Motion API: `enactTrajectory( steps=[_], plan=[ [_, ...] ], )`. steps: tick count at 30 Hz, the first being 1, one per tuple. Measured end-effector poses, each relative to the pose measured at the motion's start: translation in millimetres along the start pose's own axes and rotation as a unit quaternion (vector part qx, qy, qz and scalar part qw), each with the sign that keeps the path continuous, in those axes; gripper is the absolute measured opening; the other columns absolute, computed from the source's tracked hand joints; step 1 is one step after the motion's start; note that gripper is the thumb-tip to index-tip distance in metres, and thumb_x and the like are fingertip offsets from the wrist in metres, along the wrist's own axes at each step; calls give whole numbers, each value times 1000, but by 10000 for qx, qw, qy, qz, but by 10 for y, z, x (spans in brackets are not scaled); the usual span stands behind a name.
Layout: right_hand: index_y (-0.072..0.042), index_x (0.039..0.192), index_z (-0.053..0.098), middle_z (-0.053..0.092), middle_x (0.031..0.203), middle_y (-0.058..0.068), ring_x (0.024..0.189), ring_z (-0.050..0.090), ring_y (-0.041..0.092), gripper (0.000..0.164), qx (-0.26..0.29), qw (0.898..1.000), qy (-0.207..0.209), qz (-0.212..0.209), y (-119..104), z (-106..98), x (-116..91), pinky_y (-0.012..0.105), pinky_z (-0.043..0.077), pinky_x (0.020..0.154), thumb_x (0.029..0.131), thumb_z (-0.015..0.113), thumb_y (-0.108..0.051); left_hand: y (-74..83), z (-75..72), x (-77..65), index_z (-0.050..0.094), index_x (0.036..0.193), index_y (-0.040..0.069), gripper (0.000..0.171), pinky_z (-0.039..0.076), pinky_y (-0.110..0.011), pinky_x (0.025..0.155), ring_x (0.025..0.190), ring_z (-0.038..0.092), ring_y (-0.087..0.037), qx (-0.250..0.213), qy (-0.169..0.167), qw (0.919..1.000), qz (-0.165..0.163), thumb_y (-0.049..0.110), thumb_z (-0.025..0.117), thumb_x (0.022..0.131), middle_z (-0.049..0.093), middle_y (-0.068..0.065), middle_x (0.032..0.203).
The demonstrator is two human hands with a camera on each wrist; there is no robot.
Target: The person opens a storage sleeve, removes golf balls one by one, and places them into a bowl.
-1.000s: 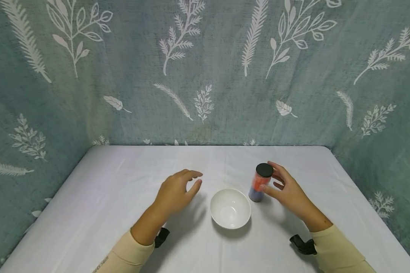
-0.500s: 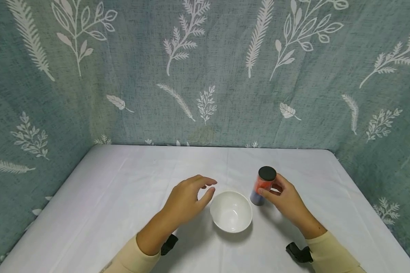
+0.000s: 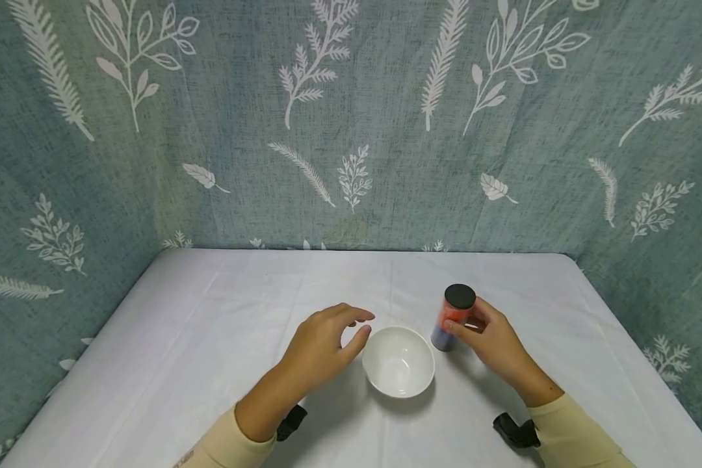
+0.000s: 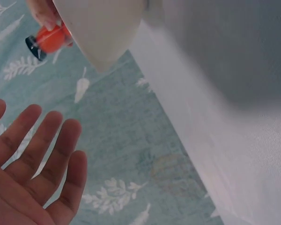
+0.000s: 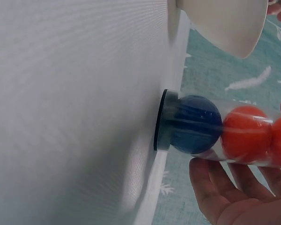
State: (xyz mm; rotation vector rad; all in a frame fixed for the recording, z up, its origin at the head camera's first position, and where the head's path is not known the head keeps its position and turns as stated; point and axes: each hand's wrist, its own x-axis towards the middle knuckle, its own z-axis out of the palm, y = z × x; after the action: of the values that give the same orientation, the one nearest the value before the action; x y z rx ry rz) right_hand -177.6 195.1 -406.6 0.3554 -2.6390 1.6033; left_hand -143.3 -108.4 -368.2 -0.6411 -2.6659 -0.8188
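Observation:
A clear plastic tube (image 3: pixel 446 325) with a black lid stands on the white table, just right of the bowl. In the right wrist view it holds a dark blue ball (image 5: pixel 195 124) at the bottom and orange balls (image 5: pixel 247 133) above. My right hand (image 3: pixel 499 342) grips it from the right, thumb in front and fingers behind. A white bowl (image 3: pixel 398 374) sits between the hands, with nothing visible inside. Over the bowl's left side hovers my left hand (image 3: pixel 322 344), its fingers loosely bent and holding nothing; the left wrist view shows those fingers (image 4: pixel 51 159) spread.
White cloth covers the table (image 3: pixel 210 338). Along its far edge and both sides hangs a green-blue curtain (image 3: pixel 240 195) with white leaf prints. A black strap piece (image 3: pixel 516 431) shows at the right wrist, and a similar one (image 3: pixel 291 422) at the left.
My left hand has moved right, closer to the bowl's rim. The right fingers have settled more closely round the tube. The tube and bowl stay about where they were.

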Motion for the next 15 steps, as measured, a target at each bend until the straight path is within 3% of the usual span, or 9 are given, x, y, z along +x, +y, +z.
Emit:
enactTrajectory(
  steps=[15],
  plan=[
    [-12, 130, 61, 67, 113, 7, 102, 61, -2, 44, -222, 9990, 211, -339, -128, -24, -38, 20, 54, 89, 91, 76, -24, 43, -3, -7, 73, 115, 23, 21, 55, -34, 84, 97, 68, -9, 24, 110, 9996, 249, 30, 64, 98, 72, 10, 106]
  ],
)
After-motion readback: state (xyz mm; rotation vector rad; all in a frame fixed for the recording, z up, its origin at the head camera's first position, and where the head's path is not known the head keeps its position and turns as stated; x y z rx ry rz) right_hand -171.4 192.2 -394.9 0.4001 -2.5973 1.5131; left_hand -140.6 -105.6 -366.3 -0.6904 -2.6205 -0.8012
